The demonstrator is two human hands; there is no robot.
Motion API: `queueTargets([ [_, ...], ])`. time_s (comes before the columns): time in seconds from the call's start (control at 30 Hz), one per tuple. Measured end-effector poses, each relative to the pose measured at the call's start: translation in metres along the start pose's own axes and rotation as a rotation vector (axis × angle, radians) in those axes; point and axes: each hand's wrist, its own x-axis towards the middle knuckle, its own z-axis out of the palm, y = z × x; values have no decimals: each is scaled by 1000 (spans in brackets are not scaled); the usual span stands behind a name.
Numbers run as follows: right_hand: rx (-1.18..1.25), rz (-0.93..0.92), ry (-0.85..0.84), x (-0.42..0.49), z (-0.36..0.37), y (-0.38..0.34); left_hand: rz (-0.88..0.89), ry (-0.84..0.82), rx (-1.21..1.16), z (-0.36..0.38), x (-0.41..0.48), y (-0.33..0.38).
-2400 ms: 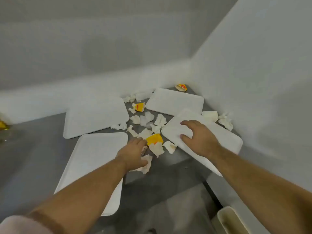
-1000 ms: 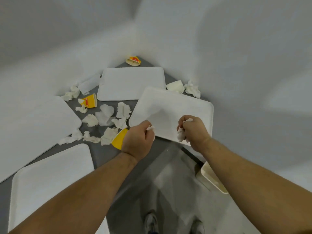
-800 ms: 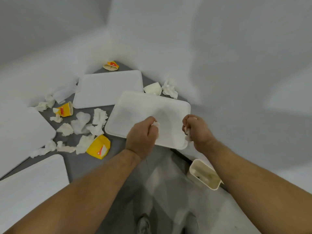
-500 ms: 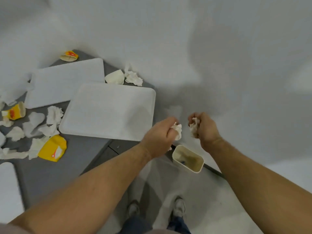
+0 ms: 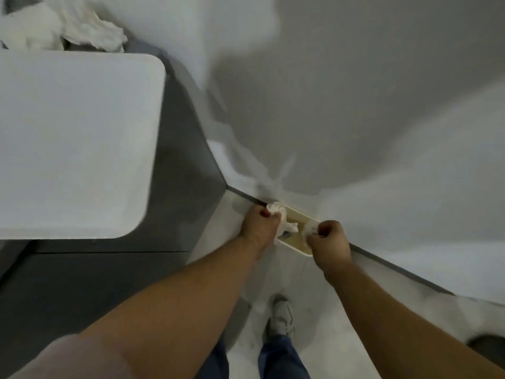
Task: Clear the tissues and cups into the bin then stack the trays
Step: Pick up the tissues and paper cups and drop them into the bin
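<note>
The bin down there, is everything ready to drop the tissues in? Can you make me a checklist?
1. Left hand over the bin: ok, its tissue hangs above the near rim.
2. Right hand over the bin: ok, its tissue sits above the opening.
3. Both hands closed on tissue: ok, neither has let go.
4. Bin has room: cannot tell, hands cover most of the opening.
5. Foot clear of the bin: ok, it stands apart from it.
6. Table cleared: not ok, tissues lie beyond the tray.
</note>
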Motion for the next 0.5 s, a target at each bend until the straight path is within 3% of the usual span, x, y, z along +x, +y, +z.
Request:
queueTargets([
  [0.1,-64,65,-2,44,25,52,-157,-2,-113,30,46,-39],
  [0.33,-203,84,9,135,64,136,-209,-123,-274,76,124,-101],
  [0.5,-206,56,-67,160,72,166,-363,-206,-441,86,137,-121],
])
